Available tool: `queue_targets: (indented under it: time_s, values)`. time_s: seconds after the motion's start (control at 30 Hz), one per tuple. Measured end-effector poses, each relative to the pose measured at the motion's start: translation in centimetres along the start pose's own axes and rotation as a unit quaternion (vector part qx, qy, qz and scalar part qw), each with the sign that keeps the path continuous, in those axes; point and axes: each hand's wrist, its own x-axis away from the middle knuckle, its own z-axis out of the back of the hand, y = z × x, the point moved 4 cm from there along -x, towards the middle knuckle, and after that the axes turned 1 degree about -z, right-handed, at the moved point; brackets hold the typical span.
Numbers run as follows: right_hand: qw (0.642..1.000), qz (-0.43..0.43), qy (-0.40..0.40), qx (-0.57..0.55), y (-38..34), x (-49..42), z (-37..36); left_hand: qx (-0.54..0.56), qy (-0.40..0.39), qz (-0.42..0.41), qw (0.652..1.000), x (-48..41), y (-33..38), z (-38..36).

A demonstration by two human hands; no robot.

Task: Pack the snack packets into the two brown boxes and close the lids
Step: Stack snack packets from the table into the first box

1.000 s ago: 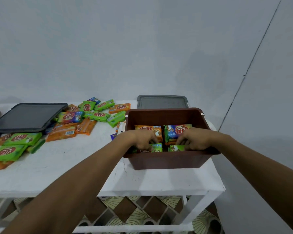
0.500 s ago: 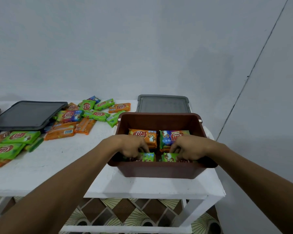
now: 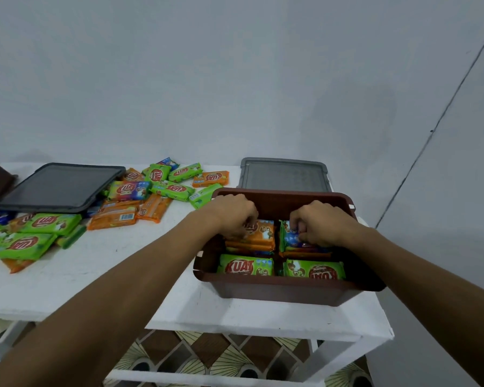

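I see the brown box (image 3: 277,291) open on the desk (image 3: 67,275), with both hands inside. The left hand (image 3: 235,216) curls onto the orange packet (image 3: 261,233). The right hand (image 3: 319,222) pinches the blue packet (image 3: 289,238) beside it. Green packets (image 3: 246,266) lie nearer me than the hands, loose packets (image 3: 162,187) left of them, and a grey lid (image 3: 284,174) beyond.

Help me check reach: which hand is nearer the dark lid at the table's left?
Left. The left hand, on the far-left stack in the brown box, is right of the dark lid; the right hand is further right, on the far-right stack.
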Motion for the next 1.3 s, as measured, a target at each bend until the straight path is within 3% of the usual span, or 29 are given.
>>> queue_targets:
  time_s: [0.13,0.2,0.27,0.43,0.53,0.7,0.83,1.03,1.13,1.3]
  values:
    - [0.994,0.058,0.048,-0.074,-2.6,-1.7,2.4,0.222,0.134,0.001,0.966,3.2,-5.4,2.0]
    - [0.989,0.086,0.079,-0.092,-4.5,-3.2,3.9,0.277,0.211,0.034,0.937,4.8,-9.1,2.1]
    - [0.982,0.105,0.106,-0.115,-6.3,-5.2,5.1,0.288,0.229,0.072,0.927,5.8,-13.0,1.3]
    - [0.976,0.112,0.119,-0.144,-9.7,-11.2,6.2,0.231,0.143,0.101,0.957,6.2,-20.4,-1.2]
    - [0.983,0.114,0.060,-0.133,-11.2,-15.7,5.0,0.161,0.086,0.097,0.978,4.6,-23.2,-2.6]
    - [0.990,0.126,-0.048,0.046,-12.7,-22.3,1.3,0.109,0.014,0.077,0.991,1.3,-26.2,-5.7]
    - [0.970,0.142,-0.123,0.153,-12.8,-25.5,-1.5,0.095,0.033,0.037,0.994,-0.1,-27.4,-7.2]
    - [0.944,0.206,-0.115,0.231,-13.2,-27.2,-2.3,0.149,0.026,-0.001,0.988,-1.7,-28.9,-7.2]
    - [0.949,0.208,-0.108,0.212,-13.4,-27.3,-2.2,0.208,-0.005,-0.003,0.978,-1.6,-29.4,-6.8]
    - [0.982,0.123,-0.127,0.072,-13.1,-27.0,-0.7,0.245,-0.023,0.038,0.968,-0.5,-30.8,-5.7]
